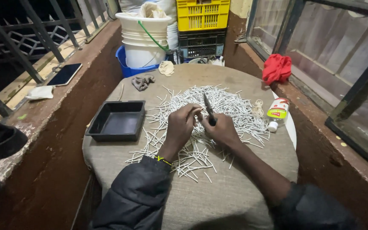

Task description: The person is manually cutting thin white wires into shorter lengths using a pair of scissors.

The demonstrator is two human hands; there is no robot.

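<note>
Now | left hand [179,125] pinches thin white sticks [218,106] | right hand [222,130] grips dark blade [208,108]

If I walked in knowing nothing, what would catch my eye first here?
A big heap of thin white sticks spread over the round cloth-covered table, with the left hand and right hand meeting over it, the right holding a dark slim tool. An empty black tray sits to the left.

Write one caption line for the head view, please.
Two hands, right hand holding tweezers, left hand beside, over white sticks.
</note>
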